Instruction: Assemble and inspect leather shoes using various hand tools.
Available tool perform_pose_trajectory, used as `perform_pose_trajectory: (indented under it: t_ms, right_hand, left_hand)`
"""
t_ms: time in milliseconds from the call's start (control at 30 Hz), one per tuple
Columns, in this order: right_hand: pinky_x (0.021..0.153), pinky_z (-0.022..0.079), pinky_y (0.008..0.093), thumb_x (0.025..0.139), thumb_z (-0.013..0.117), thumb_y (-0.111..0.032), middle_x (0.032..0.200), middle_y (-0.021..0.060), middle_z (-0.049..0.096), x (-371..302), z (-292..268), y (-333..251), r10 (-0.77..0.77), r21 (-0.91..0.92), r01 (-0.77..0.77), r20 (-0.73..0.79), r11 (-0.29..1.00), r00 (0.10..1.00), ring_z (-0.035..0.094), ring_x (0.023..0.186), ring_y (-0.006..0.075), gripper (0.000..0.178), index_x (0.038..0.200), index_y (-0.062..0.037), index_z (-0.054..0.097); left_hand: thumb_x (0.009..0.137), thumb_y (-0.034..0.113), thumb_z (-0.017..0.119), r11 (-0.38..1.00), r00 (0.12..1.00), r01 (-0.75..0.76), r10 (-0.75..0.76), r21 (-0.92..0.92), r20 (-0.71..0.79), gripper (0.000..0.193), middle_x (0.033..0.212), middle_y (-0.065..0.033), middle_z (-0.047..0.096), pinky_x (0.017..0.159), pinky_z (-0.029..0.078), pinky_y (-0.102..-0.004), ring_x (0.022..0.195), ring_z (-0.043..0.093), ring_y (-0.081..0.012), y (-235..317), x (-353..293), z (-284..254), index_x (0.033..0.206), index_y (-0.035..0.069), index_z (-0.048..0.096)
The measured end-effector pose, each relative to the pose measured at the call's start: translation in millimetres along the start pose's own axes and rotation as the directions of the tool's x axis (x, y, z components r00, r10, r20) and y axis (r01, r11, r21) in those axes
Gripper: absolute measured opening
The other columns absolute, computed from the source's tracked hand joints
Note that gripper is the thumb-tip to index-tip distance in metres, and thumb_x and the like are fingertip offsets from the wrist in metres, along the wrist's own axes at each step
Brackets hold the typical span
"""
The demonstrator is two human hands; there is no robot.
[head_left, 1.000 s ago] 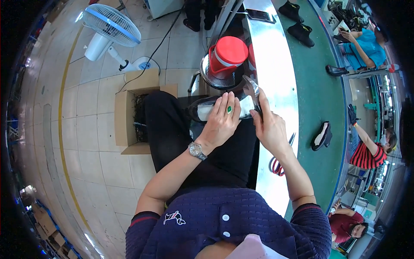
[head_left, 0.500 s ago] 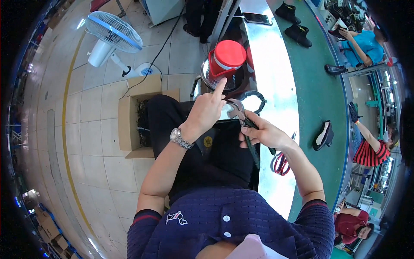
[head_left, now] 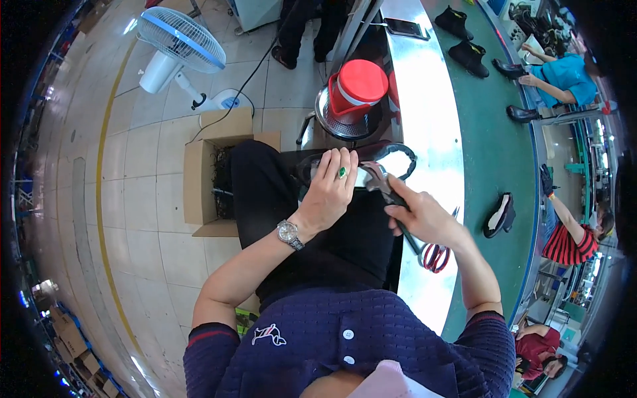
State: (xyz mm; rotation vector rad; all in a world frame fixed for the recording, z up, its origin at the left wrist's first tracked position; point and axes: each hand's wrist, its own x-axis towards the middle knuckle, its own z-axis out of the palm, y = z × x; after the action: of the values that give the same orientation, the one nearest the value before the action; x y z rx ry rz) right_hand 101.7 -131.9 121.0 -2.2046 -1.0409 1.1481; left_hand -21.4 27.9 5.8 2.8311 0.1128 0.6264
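Across my lap lies a black shoe (head_left: 398, 162) with its white underside up, one end over the steel bench's near edge. My left hand (head_left: 328, 192) rests on the middle of this shoe, fingers pressed together and bent over it. Its thumb is out of sight. In my right hand (head_left: 424, 215) are dark-handled lasting pincers (head_left: 378, 178), the fingers wrapped round the handles. The metal jaws sit at the shoe's white underside, close beside my left fingertips. Whether they pinch any material cannot be made out.
Red-handled scissors (head_left: 436, 257) lie on the steel bench (head_left: 431, 292); a phone (head_left: 406, 28) is at its far end. A red jug (head_left: 361, 83) stands on a round metal stool. Left are an open carton (head_left: 197, 186) and a fan (head_left: 179, 43). A green conveyor (head_left: 494, 132) carries shoes; co-workers sit beyond.
My left hand has gone from a raised pointing finger to fingers laid together on the shoe. The pincers have shifted slightly right and down, and my right grip has turned.
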Motion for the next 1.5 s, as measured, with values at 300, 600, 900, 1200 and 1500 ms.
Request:
perform_pose_trajectory:
  t_ms: [300, 600, 900, 1200, 1500]
  right_hand:
    - [0.056, 0.051, 0.0492, 0.094, 0.052, -0.011, 0.065, 0.0198, 0.063, 35, 21, 11, -0.204, -0.520, 0.004, -0.328, 0.854, 0.922, 0.064, 0.059, 0.0388, 0.066, 0.152, -0.0142, 0.021]
    - [0.051, 0.051, 0.0442, 0.092, 0.055, -0.009, 0.065, 0.0176, 0.064, 38, 37, 11, -0.228, -0.539, 0.024, -0.315, 0.842, 0.921, 0.064, 0.055, 0.0352, 0.071, 0.153, -0.0133, 0.017]
    - [0.054, 0.051, 0.0465, 0.091, 0.055, -0.009, 0.066, 0.0199, 0.064, 43, 41, -4, -0.184, -0.521, -0.032, -0.358, 0.853, 0.915, 0.065, 0.056, 0.0368, 0.070, 0.151, -0.0120, 0.020]
    - [0.051, 0.050, 0.0458, 0.093, 0.054, -0.011, 0.066, 0.0201, 0.064, 47, 49, -10, -0.211, -0.520, 0.028, -0.298, 0.854, 0.931, 0.064, 0.056, 0.0365, 0.069, 0.151, -0.0099, 0.018]
    - [0.053, 0.049, 0.0485, 0.091, 0.055, -0.010, 0.061, 0.0208, 0.062, 51, 55, -20, -0.214, -0.418, 0.043, -0.373, 0.908, 0.903, 0.064, 0.057, 0.0388, 0.066, 0.149, -0.0106, 0.023]
  left_hand:
    - [0.087, 0.010, 0.051, 0.930, 0.991, -0.105, 0.126, 0.353, -0.038, 0.045, 0.126, -0.0282, 0.054, 0.107, 0.039, -0.0446, 0.118, 0.054, -0.0406, 0, 4, 7, 0.126, -0.013, 0.052]
    - [0.082, 0.004, 0.057, 0.964, 0.988, -0.089, 0.117, 0.250, -0.102, 0.038, 0.119, -0.0252, 0.057, 0.106, 0.040, -0.0470, 0.120, 0.053, -0.0422, 2, 1, 8, 0.116, -0.012, 0.058]
    - [0.082, 0.002, 0.059, 0.977, 0.979, -0.082, 0.115, 0.195, -0.167, 0.031, 0.117, -0.0238, 0.057, 0.104, 0.043, -0.0472, 0.117, 0.056, -0.0405, 0, -3, 10, 0.110, -0.011, 0.060]
    - [0.078, 0.010, 0.063, 0.976, 0.991, 0.123, -0.131, 0.181, 0.028, 0.052, 0.119, -0.0254, 0.058, 0.110, 0.033, -0.0463, 0.115, 0.052, -0.0375, -7, -3, -32, 0.124, -0.010, 0.052]
    - [0.072, 0.008, 0.074, 0.984, 0.984, 0.176, -0.175, 0.009, -0.029, 0.062, 0.124, -0.0250, 0.058, 0.106, 0.038, -0.0436, 0.119, 0.053, -0.0373, -11, -12, -26, 0.127, -0.007, 0.050]
